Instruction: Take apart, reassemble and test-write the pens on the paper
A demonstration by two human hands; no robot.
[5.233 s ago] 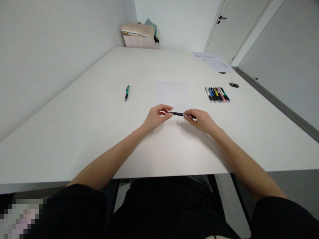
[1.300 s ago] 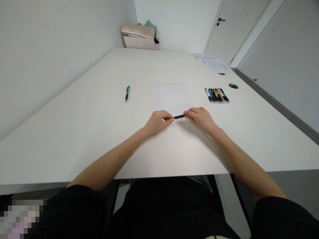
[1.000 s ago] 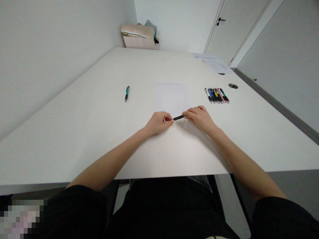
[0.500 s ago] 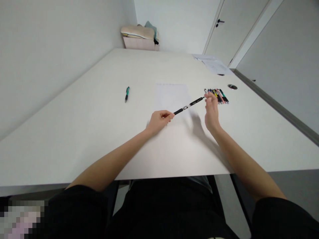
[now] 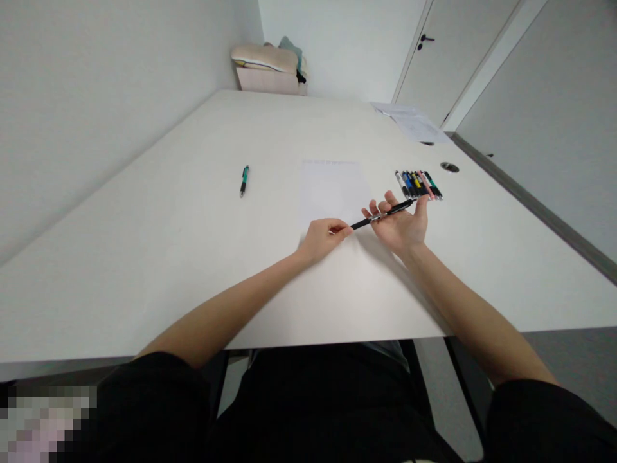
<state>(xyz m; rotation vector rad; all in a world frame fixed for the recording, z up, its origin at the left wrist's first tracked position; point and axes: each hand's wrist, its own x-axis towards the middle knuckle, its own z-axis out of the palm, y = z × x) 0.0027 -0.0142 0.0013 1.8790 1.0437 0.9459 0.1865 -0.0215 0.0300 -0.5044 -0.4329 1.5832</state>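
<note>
My left hand (image 5: 325, 239) pinches one end of a black pen (image 5: 361, 224) with a silver band, between thumb and fingertips. The pen slants up to the right, over the fingers of my right hand (image 5: 400, 228). That hand is turned palm up with its fingers spread and the thumb out near the pen's far end; whether the pen touches the palm I cannot tell. Beneath and beyond the hands lies a sheet of white paper (image 5: 332, 186) with a faint line of writing along its far edge.
Several pens (image 5: 418, 184) lie side by side beyond my right hand. A single green and black pen (image 5: 245, 181) lies to the left on the white table (image 5: 168, 257). Papers (image 5: 409, 121) and a round metal grommet (image 5: 450, 167) are at the far right. A wall borders the left.
My right hand has turned from edge-on to palm up and moved under the pen, its fingers spreading. My left hand has shifted slightly right, carrying the pen along.
</note>
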